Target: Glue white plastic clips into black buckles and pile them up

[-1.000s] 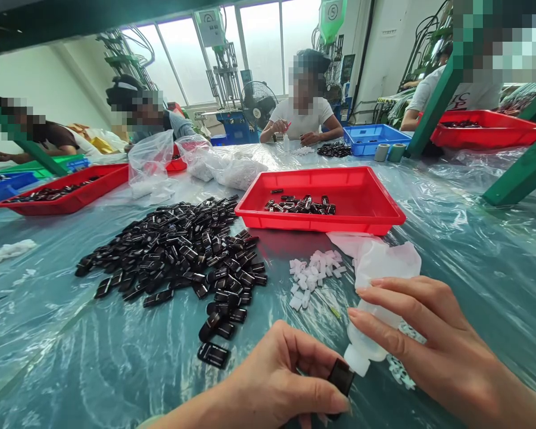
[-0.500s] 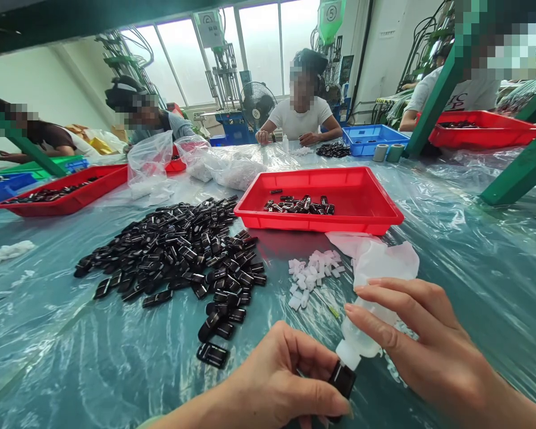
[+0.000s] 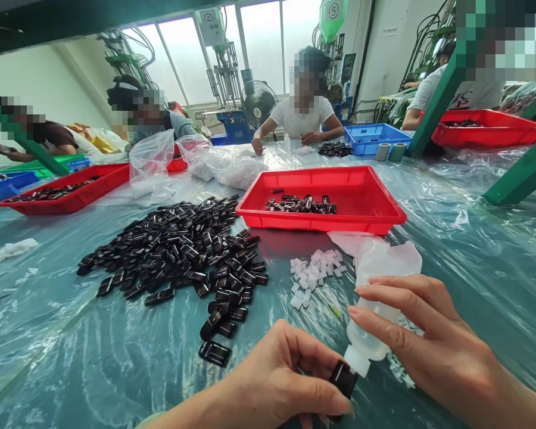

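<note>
Two bare hands: left hand point(image 3: 290, 381) and right hand point(image 3: 442, 339), low over the worktop's point(image 3: 125, 357) near side; near edge out of view.
Left grip: thumb and fingers closed on one black piece point(image 3: 343, 379), its end clear of the fingertips.
Right grip: fingers slightly spread, curved over the bottle point(image 3: 368, 333); thumb hidden.
Bottle: tipped, white cap point(image 3: 357, 360) down and left, right at the black piece's exposed end; cannot tell if the tip touches.
Cap-to-piece step: looks like something being dispensed onto the piece; no liquid visible.
Next at the cap: seems to call for a steady piece and a light squeeze, then lifting the bottle away cleanly.
White bits: scatter point(image 3: 399, 369) partly under right hand; larger heap point(image 3: 319, 268) beyond the bottle, thin green-ended pick point(image 3: 334, 310) beside it.
Black pile: big heap point(image 3: 170, 250) left of the white heap, tailing nearward to a lone piece point(image 3: 215, 353).
White bag: crumpled point(image 3: 393, 259), behind the bottle, near the red tray's point(image 3: 326, 223) near right corner.
Red tray: some black pieces point(image 3: 306, 205) inside, toward its left end.
Worktop's far edge: co-worker in white top point(image 3: 301, 122), blue tray point(image 3: 377, 142) alongside.
</note>
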Motion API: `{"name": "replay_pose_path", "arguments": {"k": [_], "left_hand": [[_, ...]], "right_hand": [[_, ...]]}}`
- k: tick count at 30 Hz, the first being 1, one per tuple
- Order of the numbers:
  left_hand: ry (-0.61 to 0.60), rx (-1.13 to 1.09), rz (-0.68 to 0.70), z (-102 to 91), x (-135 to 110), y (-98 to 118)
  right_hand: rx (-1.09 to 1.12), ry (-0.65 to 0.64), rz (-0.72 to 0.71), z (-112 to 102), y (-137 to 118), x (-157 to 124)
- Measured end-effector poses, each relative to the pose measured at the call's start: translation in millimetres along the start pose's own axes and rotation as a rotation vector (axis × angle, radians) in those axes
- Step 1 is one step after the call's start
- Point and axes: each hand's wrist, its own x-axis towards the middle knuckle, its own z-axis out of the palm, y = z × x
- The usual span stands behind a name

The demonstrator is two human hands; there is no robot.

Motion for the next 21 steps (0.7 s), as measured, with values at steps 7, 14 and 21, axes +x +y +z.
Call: {"name": "replay_pose_path", "arguments": {"k": [7, 14, 21], "left_hand": [[0.018, -0.007, -0.009, -1.0, 2.7, -2.8], [0.031, 0.016, -0.011, -1.0, 2.2, -2.6], [0.017, 0.018, 0.005, -1.9, 2.0, -4.2]], "right_hand": [[-0.011, 0.014, -0.003, 0.8, -1.3, -1.1], [-0.126, 0.043, -0.009, 3.1, -5.5, -1.7], [-0.126, 0.074, 0.027, 5.6, -8.5, -1.3]]}}
